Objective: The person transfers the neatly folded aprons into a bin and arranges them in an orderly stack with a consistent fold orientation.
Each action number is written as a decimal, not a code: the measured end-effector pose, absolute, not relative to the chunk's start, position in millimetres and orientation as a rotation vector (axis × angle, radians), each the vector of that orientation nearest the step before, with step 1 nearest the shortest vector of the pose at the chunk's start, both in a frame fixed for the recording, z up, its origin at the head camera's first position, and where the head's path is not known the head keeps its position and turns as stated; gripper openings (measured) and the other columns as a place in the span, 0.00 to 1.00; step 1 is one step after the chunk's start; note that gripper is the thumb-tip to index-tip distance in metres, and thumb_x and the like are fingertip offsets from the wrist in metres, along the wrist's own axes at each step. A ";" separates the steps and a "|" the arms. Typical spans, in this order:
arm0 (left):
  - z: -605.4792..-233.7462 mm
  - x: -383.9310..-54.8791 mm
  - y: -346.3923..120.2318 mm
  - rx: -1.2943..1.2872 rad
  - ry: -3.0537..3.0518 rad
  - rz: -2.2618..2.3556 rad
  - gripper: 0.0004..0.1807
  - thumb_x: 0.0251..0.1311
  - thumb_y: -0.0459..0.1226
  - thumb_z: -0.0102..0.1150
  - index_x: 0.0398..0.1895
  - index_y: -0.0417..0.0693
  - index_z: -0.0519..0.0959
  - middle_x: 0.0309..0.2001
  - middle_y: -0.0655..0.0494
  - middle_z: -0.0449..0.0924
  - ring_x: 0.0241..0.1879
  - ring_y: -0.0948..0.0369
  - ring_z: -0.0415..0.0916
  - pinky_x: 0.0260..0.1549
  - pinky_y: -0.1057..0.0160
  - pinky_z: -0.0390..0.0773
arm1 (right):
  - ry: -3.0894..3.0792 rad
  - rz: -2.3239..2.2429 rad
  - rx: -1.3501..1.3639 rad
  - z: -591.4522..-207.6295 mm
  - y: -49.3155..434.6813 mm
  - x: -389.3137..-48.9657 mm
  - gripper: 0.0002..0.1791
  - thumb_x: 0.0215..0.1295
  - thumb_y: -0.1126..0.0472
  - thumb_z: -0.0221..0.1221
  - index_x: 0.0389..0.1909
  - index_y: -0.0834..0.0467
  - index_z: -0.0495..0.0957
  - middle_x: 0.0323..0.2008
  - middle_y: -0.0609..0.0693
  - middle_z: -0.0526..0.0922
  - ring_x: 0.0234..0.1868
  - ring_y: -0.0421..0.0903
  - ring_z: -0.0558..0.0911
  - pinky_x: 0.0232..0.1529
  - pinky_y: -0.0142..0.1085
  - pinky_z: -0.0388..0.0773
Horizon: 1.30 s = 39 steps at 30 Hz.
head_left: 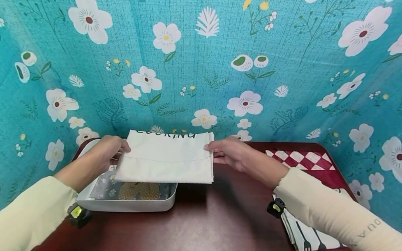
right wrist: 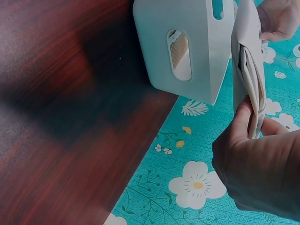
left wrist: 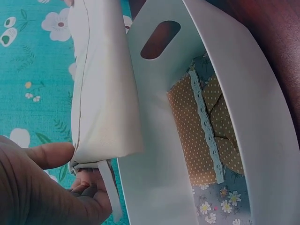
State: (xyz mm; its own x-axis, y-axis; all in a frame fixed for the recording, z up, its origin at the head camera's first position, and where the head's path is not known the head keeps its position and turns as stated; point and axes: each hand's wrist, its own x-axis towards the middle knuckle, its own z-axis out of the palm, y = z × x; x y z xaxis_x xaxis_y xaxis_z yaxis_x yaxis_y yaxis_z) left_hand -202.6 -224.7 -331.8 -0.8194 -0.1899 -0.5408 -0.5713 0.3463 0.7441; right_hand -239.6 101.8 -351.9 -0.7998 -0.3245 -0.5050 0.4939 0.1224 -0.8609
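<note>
A folded white apron [head_left: 167, 159] with dark lettering is held up by both hands, above and partly over a white bin [head_left: 128, 207]. My left hand [head_left: 110, 148] pinches its left edge between thumb and fingers. At the opposite edge, my right hand [head_left: 233, 152] grips the folded layers, thumb on one side and fingers on the other. A narrow strap [left wrist: 110, 190] hangs from the apron by the left fingers. Inside the bin lies a grey floral cloth with a brown dotted part [left wrist: 187, 136] edged in lace.
On the right of the dark red table [head_left: 203, 233] lies a folded white cloth [head_left: 316, 238] with fork prints, partly under the right forearm. Behind it is a dark red and white checked cloth [head_left: 305, 160]. A turquoise floral curtain [head_left: 201, 59] stands around the table's back.
</note>
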 end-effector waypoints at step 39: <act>-385.7 -221.9 -298.7 -0.808 2.352 1.342 0.17 0.60 0.35 0.52 0.51 0.36 0.70 0.48 0.46 0.68 0.44 0.51 0.68 0.35 0.60 0.76 | 1.751 -1.750 0.182 -378.2 55.0 -239.9 0.14 0.60 0.66 0.62 0.46 0.67 0.79 0.38 0.54 0.82 0.38 0.45 0.81 0.46 0.38 0.82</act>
